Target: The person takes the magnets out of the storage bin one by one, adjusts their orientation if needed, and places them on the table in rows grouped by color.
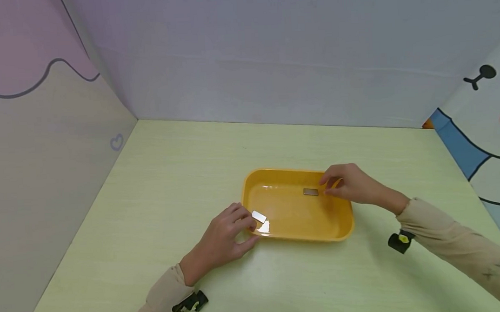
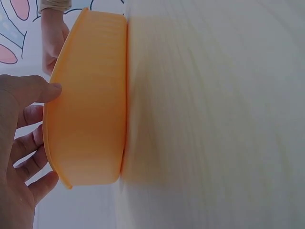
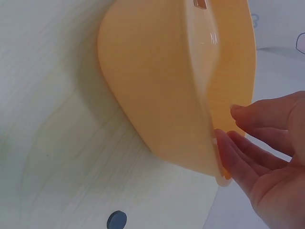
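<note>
A yellow-orange plastic tray (image 1: 287,238) with rounded corners stands on the table. Inside it lie a shiny silver rectangular piece (image 1: 258,216) at the left and a grey-brown rectangular piece (image 1: 310,192) toward the back. My left hand (image 1: 226,234) grips the tray's front left corner; in the left wrist view its thumb (image 2: 56,89) is on the outside at the rim and the other fingers reach round the edge. My right hand (image 1: 352,184) hovers over the back right corner, fingers loosely bent with a gap between thumb and fingertips. Seen from the right wrist, these fingers (image 3: 238,157) overlap the rim.
The pale yellow-green table (image 1: 184,177) extends around the tray. A plain light wall (image 1: 272,80) rises behind it, with printed cartoon panels at left and right. Black camera straps sit on both wrists. A small dark oval (image 3: 116,220) shows in the right wrist view.
</note>
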### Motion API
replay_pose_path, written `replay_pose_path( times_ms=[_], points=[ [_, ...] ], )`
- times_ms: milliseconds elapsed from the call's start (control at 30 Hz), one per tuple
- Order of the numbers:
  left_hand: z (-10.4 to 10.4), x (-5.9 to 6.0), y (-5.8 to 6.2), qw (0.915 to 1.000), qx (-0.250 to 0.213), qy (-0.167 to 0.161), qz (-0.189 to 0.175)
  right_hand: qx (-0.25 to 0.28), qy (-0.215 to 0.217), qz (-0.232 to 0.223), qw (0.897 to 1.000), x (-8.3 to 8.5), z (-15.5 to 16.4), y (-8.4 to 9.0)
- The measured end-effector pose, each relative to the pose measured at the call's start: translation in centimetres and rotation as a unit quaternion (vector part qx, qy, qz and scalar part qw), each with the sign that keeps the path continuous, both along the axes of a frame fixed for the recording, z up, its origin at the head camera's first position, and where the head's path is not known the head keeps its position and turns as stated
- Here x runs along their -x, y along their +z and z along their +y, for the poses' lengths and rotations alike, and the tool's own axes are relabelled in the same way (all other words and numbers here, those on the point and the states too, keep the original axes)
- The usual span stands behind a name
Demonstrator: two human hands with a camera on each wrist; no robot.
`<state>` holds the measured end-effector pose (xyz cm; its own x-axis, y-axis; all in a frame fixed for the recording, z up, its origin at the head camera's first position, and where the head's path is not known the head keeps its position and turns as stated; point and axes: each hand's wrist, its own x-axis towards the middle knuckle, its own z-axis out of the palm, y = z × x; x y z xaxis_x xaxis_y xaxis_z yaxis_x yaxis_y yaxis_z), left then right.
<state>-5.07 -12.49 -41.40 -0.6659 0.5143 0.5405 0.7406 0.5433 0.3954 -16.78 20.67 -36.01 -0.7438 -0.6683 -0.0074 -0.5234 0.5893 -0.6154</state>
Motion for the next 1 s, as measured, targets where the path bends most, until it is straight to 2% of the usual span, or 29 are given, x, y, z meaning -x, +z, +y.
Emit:
replay_pose_path(
  times_ms=[167,367,500,700,867,1000],
  points=[
    [0.0,0.0,0.1,1.0000,-0.001,-0.001,0.001,-0.009,0.006,-0.006,1.000,0.3,-0.4,-0.3],
    [-0.1,0.1,0.2,1.0000,0.002,0.001,0.003,-0.043,0.015,-0.036,0.998,0.4,-1.2,-0.7],
    [0.0,0.2,0.2,1.0000,0.005,0.000,0.004,-0.062,0.031,-0.040,0.997,0.6,-1.8,-0.8],
    [0.0,0.1,0.1,1.0000,0.004,-0.002,0.005,-0.105,0.044,-0.017,0.993,0.8,-2.6,-1.4],
    [0.0,0.0,0.0,1.0000,0.004,-0.001,-0.001,-0.117,0.067,0.003,0.991,0.7,-3.3,-2.1],
    [0.0,0.0,0.0,1.0000,0.004,-0.001,-0.003,-0.122,0.084,0.047,0.988,0.6,-3.8,-2.5]
  ],
)
